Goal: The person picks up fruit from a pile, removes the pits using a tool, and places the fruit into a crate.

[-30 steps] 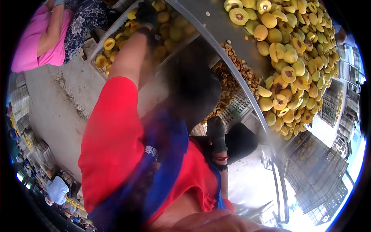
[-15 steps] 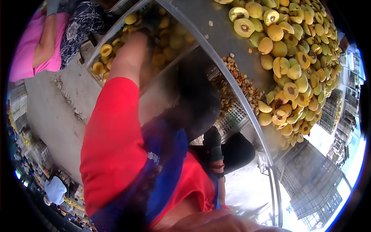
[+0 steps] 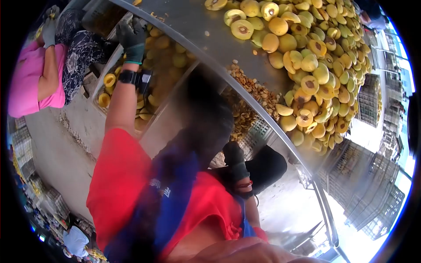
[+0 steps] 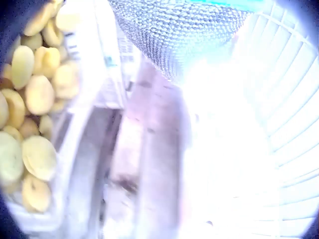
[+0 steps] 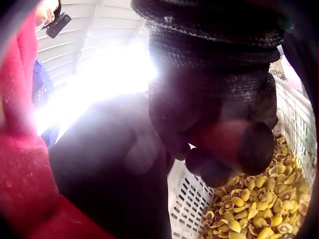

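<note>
My left hand (image 3: 130, 41), in a dark grey-green glove, is above the far end of a crate (image 3: 154, 115) of yellow fruit halves, near the metal table's edge. Its fingers look spread, with nothing visible between them. In the left wrist view its knit glove (image 4: 174, 35) is washed out by glare, and fruit (image 4: 39, 94) fills a crate at the left. My right hand (image 3: 234, 158) is low by my dark-trousered knee. In the right wrist view its gloved fingers (image 5: 214, 169) curl around a reddish, handle-like thing (image 5: 219, 137), mostly hidden and in shadow.
Halved apricot-like fruit (image 3: 322, 74) is heaped on the metal table (image 3: 188, 30), with small brown pieces (image 3: 254, 87) near its raised rim. Below stands a white crate (image 5: 192, 199) of yellow-brown scraps (image 5: 259, 209). A person in pink (image 3: 33, 83) sits at the left. Stacked crates (image 3: 364, 188) stand at the right.
My left hand has come up out of the fruit in the crate and moved toward the far left. The head view has turned, shifting the table leftward. My right hand stays by the knee.
</note>
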